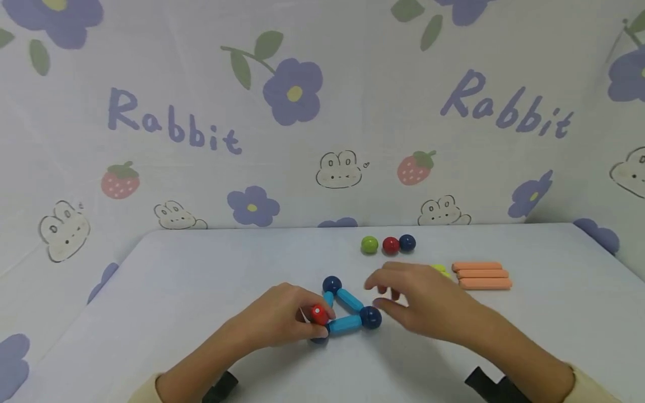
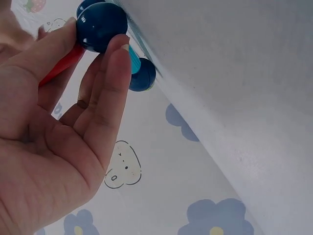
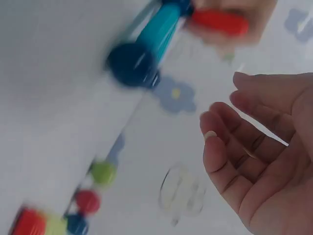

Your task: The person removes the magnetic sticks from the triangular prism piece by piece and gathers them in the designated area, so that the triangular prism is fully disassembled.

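Note:
On the white table, light blue rods (image 1: pixel 346 324) and dark blue balls (image 1: pixel 370 317) form a joined triangle. My left hand (image 1: pixel 284 316) pinches the triangle's near-left dark blue ball (image 2: pixel 101 27) between thumb and fingers. A red rod (image 1: pixel 319 314) stands up at that ball, beside the left fingers, its lower end hidden by them. Just right of the triangle hovers my right hand (image 1: pixel 423 299), its fingers loosely bent with nothing between them. The far corner ball (image 1: pixel 332 285) is untouched. In the right wrist view the triangle is blurred.
Behind the right hand lie a green ball (image 1: pixel 369 244), a red ball (image 1: pixel 390 245) and a dark blue ball (image 1: pixel 407 243). Several orange rods (image 1: pixel 485 284) lie side by side at right, next to partly hidden yellow-green rods (image 1: pixel 439 269). A printed curtain (image 1: pixel 282 168) hangs behind the table.

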`<state>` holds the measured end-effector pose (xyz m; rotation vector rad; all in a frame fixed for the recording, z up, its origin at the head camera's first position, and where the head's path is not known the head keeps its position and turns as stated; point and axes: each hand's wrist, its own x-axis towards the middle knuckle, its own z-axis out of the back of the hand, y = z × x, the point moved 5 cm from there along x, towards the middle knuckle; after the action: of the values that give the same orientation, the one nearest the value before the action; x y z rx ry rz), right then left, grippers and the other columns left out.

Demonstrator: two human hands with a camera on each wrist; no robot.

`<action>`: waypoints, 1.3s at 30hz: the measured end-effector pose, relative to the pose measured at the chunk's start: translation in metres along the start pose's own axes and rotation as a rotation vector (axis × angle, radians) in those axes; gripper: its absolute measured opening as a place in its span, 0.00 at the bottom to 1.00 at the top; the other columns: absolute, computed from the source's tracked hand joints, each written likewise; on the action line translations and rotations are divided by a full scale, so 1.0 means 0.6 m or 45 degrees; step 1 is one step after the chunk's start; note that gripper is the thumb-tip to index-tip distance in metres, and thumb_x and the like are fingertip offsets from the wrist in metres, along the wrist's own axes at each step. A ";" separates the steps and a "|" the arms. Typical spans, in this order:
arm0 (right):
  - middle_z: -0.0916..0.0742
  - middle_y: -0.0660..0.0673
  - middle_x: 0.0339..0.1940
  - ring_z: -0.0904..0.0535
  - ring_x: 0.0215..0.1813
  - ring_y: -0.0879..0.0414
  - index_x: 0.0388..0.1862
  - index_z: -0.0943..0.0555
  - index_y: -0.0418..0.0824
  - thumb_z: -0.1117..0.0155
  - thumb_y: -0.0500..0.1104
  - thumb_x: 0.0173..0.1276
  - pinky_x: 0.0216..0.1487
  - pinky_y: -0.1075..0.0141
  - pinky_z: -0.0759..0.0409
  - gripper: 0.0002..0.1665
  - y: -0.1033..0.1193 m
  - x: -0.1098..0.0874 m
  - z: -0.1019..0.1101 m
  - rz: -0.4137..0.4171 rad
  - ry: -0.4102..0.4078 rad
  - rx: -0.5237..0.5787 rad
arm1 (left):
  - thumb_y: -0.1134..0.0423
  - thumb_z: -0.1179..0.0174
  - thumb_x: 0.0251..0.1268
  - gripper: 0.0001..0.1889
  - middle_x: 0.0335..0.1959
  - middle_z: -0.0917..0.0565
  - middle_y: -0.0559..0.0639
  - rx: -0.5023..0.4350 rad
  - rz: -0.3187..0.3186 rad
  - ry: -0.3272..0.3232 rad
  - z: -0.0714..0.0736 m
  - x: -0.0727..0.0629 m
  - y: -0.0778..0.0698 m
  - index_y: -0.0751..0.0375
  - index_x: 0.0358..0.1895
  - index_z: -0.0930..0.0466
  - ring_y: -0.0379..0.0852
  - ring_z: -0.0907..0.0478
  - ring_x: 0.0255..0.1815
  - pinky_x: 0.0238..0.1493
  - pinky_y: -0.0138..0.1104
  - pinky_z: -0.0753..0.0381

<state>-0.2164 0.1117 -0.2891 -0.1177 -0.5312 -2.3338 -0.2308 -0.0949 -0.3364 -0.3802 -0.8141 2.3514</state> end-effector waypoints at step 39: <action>0.19 0.61 0.39 0.24 0.42 0.63 0.47 0.16 0.52 0.24 0.38 0.60 0.44 0.67 0.18 0.17 0.002 -0.021 -0.056 0.022 0.228 -0.025 | 0.59 0.24 0.55 0.09 0.30 0.16 0.37 -0.005 -0.022 0.029 -0.001 0.002 0.004 0.54 0.38 0.13 0.33 0.19 0.30 0.36 0.27 0.19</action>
<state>-0.2044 0.1052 -0.3223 0.0767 -0.4162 -2.3051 -0.2324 -0.0954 -0.3388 -0.3993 -0.8080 2.3255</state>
